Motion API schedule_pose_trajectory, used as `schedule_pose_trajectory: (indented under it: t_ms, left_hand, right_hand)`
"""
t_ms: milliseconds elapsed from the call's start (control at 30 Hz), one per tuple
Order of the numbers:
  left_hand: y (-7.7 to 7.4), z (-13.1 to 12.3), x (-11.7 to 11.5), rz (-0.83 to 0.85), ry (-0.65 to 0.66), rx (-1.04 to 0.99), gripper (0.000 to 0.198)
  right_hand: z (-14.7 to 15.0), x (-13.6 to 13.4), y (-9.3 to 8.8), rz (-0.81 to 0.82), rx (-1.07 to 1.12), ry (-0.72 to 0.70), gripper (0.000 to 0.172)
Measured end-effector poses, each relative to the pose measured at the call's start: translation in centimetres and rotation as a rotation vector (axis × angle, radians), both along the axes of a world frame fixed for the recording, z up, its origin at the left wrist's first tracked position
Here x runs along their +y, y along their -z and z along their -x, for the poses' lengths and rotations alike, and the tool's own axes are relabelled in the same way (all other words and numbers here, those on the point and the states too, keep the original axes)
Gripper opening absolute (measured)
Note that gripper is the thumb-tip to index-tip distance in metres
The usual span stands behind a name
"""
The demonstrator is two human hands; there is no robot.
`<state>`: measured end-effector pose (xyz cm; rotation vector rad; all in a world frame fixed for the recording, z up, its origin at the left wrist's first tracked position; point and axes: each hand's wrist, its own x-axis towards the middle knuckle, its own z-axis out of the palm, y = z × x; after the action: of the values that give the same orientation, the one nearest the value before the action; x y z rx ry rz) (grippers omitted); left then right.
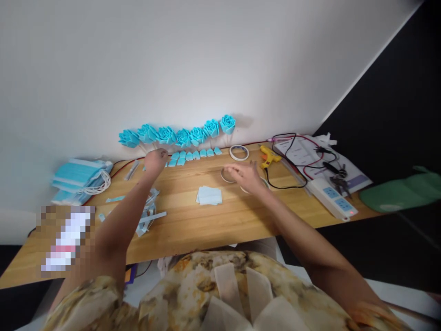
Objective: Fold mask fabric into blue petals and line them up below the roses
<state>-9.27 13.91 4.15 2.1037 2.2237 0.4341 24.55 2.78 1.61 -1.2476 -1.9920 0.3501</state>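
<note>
Pale cut pieces (237,294) lie on the patterned lap; farther out the left hand (155,161), fingers curled shut on what I cannot tell, sits at the end of a row of small folded light-blue petals (195,155), and the right hand (244,177), fingers loosely spread, hovers over a thin white tape ring (223,175) on the wooden surface (206,225). Seven light-blue fabric roses (182,135) lean finished against the wall, so the work looks well advanced, though a stack of pale blue squares (209,195) and a pile of blue face masks (77,179) lie unused, all loose, no container showing.

Light blue paper roses (179,133) line the white wall (172,59); the tabletop (206,225) is honey-coloured wood, the glue gun (268,156) yellow, the power strip (332,198) white with blue sockets.
</note>
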Motion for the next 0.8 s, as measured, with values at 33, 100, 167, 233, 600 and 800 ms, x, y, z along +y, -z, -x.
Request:
schedule_pose_trajectory:
  t_ms: [33, 100, 167, 233, 600, 800]
  left_hand:
    - [-0.5, -0.1, -0.5, 0.002, 0.002, 0.002, 0.044]
    - [-1.4, -0.8, -2.1, -0.015, 0.019, -0.008, 0.042]
    - [-2.0, -1.8, -4.5, -0.086, 0.085, -0.050, 0.040]
    - [-2.2, -3.0, -7.9, -0.157, 0.176, -0.111, 0.040]
    - [4.1, -6.3, -18.3, -0.173, 0.432, -0.588, 0.029]
    - [4.7, -5.8, -18.1, -0.179, 0.408, -0.632, 0.026]
  right_hand:
    - [-0.8, 1.0, -0.6, 0.020, 0.017, 0.086, 0.034]
    - [-2.2, 3.4, -1.6, 0.056, -0.017, 0.233, 0.036]
    - [-3.0, 6.1, -2.1, 0.129, -0.162, 0.369, 0.036]
    - [-3.3, 8.6, -2.2, 0.181, -0.288, 0.445, 0.038]
    - [-0.9, 15.0, -0.5, 0.228, -0.535, 0.481, 0.040]
    - [-1.6, 15.1, -0.4, 0.226, -0.593, 0.556, 0.039]
